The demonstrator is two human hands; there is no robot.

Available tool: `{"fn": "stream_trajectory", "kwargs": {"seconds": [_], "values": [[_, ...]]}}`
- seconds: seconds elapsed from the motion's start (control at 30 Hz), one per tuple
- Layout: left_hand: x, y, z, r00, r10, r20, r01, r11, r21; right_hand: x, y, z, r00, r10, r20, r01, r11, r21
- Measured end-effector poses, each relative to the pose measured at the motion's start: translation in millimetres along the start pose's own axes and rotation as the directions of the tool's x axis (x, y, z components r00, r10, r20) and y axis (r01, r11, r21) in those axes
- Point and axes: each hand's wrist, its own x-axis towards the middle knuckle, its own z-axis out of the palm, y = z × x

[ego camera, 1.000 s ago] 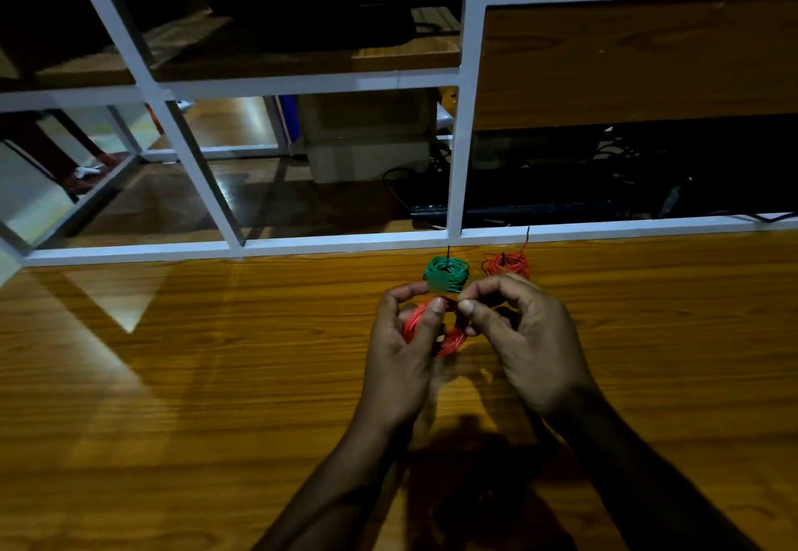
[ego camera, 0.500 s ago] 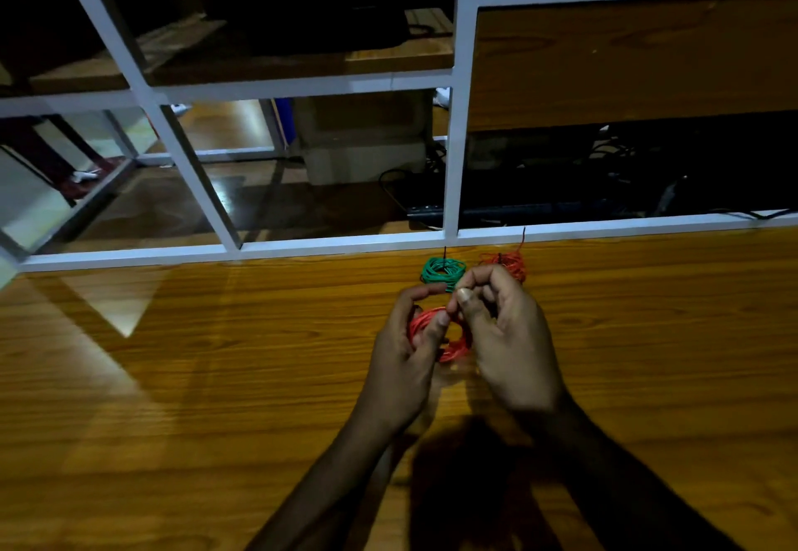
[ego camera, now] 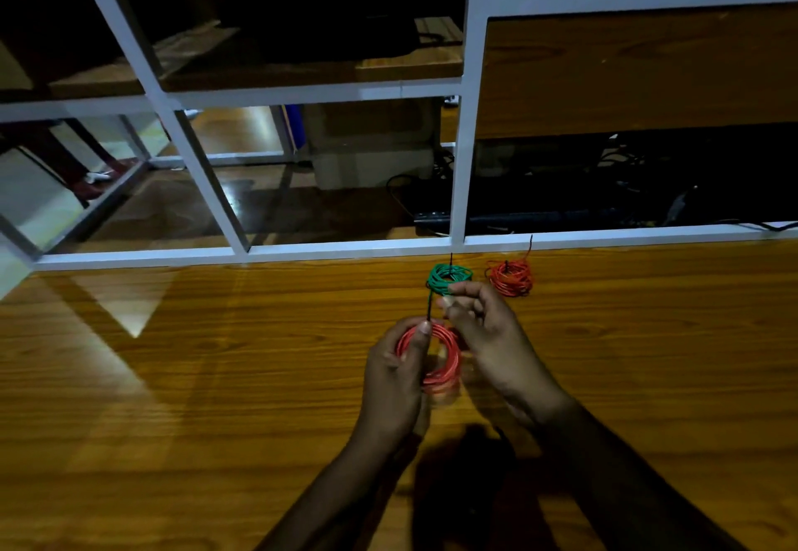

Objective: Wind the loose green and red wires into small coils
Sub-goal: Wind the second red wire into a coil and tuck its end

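Left hand (ego camera: 395,371) grips the red coil (ego camera: 444,356); right hand (ego camera: 488,330) pinches near the green coil (ego camera: 447,276) (no writing legible).

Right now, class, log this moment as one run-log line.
left hand: grips red coil | right hand: pinches wire end | green coil, second red coil: on table

Both my hands up front, close together.
Left hand (ego camera: 395,371) gripping, thumb up; right hand (ego camera: 486,326) fingers curled in a pinch.
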Motion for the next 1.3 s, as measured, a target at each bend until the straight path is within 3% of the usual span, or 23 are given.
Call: {"fn": "stream_trajectory", "kwargs": {"seconds": [0.13,0.23,0.43,0.5,0.57,0.67,1.0,1.13,1.3], "values": [[9,7,-4,0.993,-0.096,-0.064,0.085,0.983,-0.162,-1,18,9,0.99,0.084,0.112,-0.079,0.996,-0.052],[15,5,-9,0.985,-0.132,-0.107,0.115,0.982,-0.153,0,29,14,0.996,0.062,0.062,-0.061,0.998,-0.014],[25,-8,-16,0.979,-0.146,-0.139,0.131,0.985,-0.114,8,50,23,0.996,-0.078,-0.047,0.071,0.989,-0.133],[32,-10,-17,0.956,-0.264,-0.128,0.228,0.943,-0.241,10,55,26,0.991,-0.116,-0.068,0.104,0.983,-0.148],[37,-9,-17,0.904,-0.424,-0.062,0.366,0.838,-0.404,15,59,29,0.99,-0.122,-0.076,0.111,0.985,-0.131],[49,-20,-22,0.852,-0.523,-0.017,0.45,0.749,-0.486,23,63,35,0.995,-0.054,-0.081,0.048,0.996,-0.071],[106,-54,-31,0.862,-0.506,-0.031,0.493,0.85,-0.184,86,88,48,0.953,0.209,-0.219,-0.21,0.978,0.02],[133,-64,-32,0.852,-0.523,-0.022,0.518,0.849,-0.109,116,97,50,0.929,0.224,-0.293,-0.228,0.973,0.024],[168,-82,-33,0.876,-0.462,-0.138,0.475,0.876,0.08,153,108,56,0.892,0.287,-0.35,-0.305,0.952,0.002]]}}
